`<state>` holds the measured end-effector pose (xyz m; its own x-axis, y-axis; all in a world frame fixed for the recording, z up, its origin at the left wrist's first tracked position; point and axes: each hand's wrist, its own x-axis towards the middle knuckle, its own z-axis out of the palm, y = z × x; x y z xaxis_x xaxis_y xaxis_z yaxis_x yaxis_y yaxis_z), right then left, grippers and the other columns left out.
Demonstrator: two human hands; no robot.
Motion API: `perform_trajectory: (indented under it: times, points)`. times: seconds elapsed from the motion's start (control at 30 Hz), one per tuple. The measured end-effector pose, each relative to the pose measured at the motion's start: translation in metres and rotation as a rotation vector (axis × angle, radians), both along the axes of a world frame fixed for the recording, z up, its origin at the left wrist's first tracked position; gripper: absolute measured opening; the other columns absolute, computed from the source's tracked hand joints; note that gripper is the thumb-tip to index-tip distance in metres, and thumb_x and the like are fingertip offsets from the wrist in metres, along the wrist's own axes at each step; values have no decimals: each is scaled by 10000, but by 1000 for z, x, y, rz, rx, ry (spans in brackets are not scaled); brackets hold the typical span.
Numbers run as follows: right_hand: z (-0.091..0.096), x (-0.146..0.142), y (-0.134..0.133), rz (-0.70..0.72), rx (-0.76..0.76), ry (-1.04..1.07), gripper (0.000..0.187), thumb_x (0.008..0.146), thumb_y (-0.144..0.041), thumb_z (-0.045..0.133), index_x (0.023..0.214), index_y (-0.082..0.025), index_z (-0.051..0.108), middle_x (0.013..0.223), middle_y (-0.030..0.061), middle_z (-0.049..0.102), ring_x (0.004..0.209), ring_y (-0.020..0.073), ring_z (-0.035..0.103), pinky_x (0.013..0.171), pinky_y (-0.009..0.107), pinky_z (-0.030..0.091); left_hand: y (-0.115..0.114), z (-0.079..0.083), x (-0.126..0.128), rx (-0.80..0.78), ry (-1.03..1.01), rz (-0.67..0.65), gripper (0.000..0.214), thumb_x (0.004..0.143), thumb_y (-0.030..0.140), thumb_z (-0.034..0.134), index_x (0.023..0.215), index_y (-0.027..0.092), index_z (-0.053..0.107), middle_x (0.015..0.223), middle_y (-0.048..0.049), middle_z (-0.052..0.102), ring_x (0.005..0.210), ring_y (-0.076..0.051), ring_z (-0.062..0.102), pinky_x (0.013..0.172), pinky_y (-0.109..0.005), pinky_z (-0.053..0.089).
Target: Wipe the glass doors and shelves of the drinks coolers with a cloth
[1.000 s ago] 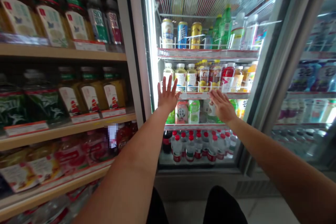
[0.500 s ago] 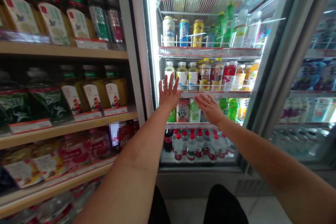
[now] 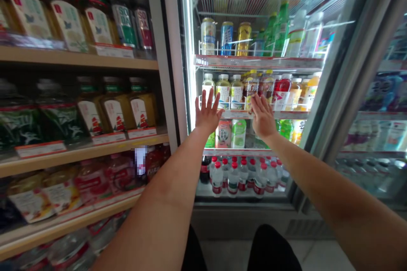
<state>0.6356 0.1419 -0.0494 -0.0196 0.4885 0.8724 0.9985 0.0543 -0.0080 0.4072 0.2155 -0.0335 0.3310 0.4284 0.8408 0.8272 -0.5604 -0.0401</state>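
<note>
Both my arms reach forward to a lit drinks fridge with a glass door [image 3: 341,42]. My left hand [image 3: 208,114] is open, fingers spread and pointing up, in front of the pale-labelled bottles [image 3: 223,93] on a middle shelf. My right hand [image 3: 263,116] is open too, its fingers stretched up and close together, in front of brown tea bottles [image 3: 252,84]. Neither hand holds anything. Whether the palms touch the glass I cannot tell. Between the hands, lower down, stand a pink carton-like drink [image 3: 224,133] and a green drink [image 3: 238,133].
Above are several cans [image 3: 227,38] and green bottles [image 3: 282,29]; red-capped water bottles [image 3: 233,178] fill the fridge bottom. At left, wooden shelves [image 3: 79,58] carry large juice bottles [image 3: 114,108]. Another fridge [image 3: 375,135] stands at right. My dark-clad knees [image 3: 273,247] show below.
My right hand has moved right and up, and its fingers now point more upward. My left hand keeps its spread pose. The whole view has shifted slightly.
</note>
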Motion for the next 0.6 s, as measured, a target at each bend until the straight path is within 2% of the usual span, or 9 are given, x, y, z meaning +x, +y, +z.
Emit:
perform_trajectory:
  times: [0.1,0.17,0.3,0.43,0.53,0.6]
  points:
    - [11,-20,9,25,27,66,634,1030,-102,330,1658,-185,351,1724,51,271,1636,250,175,1345,520,228,0,0,0,-3,-3,7,675,1096,333,472,1705,220,205,1771,-41,34,1624,-272,-128,1308,-581,-106]
    - [9,-32,13,80,22,23,635,1035,-103,326,1659,-218,351,1716,36,293,1633,250,187,1345,538,223,-1,1,1,-9,8,28,683,1096,347,489,1705,218,207,1771,-47,34,1627,-276,-110,1310,-572,-107]
    - [-11,-46,12,200,-112,-211,639,1025,-74,344,1643,-232,381,1695,22,330,1626,253,214,1344,563,215,-2,2,0,-14,17,41,695,1089,340,515,1703,221,213,1771,-51,47,1630,-283,-87,1315,-568,-98]
    - [-38,-42,4,263,-247,-417,687,989,-25,364,1645,-230,367,1688,14,325,1615,239,250,1346,542,226,-1,-1,-1,9,-9,-13,683,1088,338,502,1701,213,228,1770,-67,69,1629,-287,-90,1317,-579,-87]
    - [-46,-39,3,279,-252,-446,742,976,-14,379,1669,-269,305,1690,7,318,1614,229,249,1344,527,239,2,-2,-1,32,-17,-30,674,1087,327,495,1698,203,240,1769,-77,83,1630,-293,-82,1314,-596,-83]
    - [-42,-43,6,273,-227,-396,780,973,-6,362,1688,-291,234,1700,4,297,1617,221,237,1342,522,250,4,-1,-2,31,-20,-37,659,1090,333,488,1694,208,256,1768,-71,96,1632,-296,-68,1312,-607,-77]
